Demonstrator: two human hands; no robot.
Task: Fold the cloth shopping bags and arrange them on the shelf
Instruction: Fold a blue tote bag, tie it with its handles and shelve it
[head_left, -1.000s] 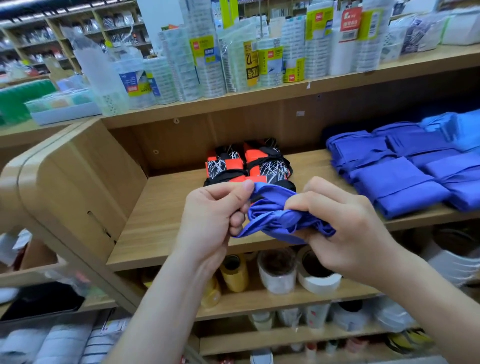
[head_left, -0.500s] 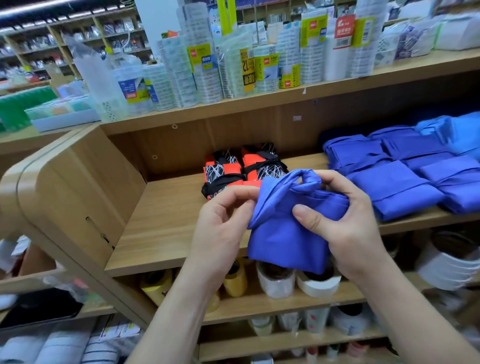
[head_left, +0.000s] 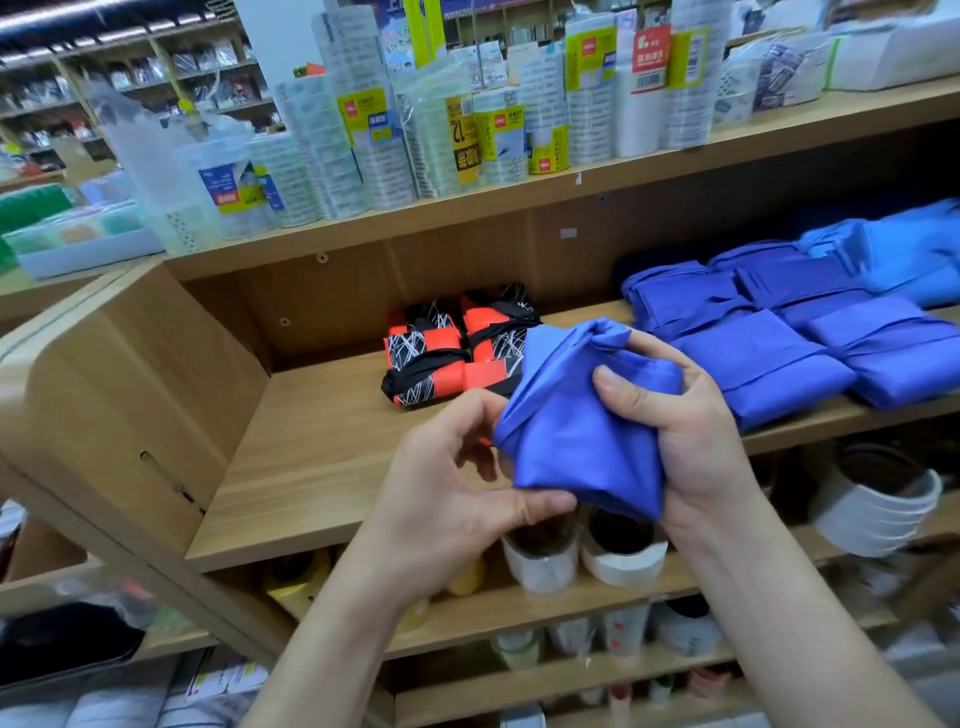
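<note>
A blue cloth bag (head_left: 566, 421), folded into a rough bundle, hangs in the air in front of the wooden shelf (head_left: 322, 467). My right hand (head_left: 691, 436) grips its right side, thumb pressed on the front. My left hand (head_left: 452, 483) pinches its lower left corner between thumb and fingers. Behind the bundle, two folded orange-and-black bags (head_left: 441, 353) lie side by side on the shelf. To the right, several folded blue bags (head_left: 769, 332) lie in rows on the same shelf.
The shelf above holds wrapped stacks of clear tape rolls (head_left: 363, 140) and plastic containers (head_left: 156, 171). The shelf below carries white tape rolls (head_left: 623, 551) and yellow ones (head_left: 296, 577). A rounded wooden side panel (head_left: 104, 395) closes the shelf on the left.
The crumpled blue bag has been opened out into a flatter bundle and lifted slightly right. My left hand has shifted from its top edge down to its lower left corner.
</note>
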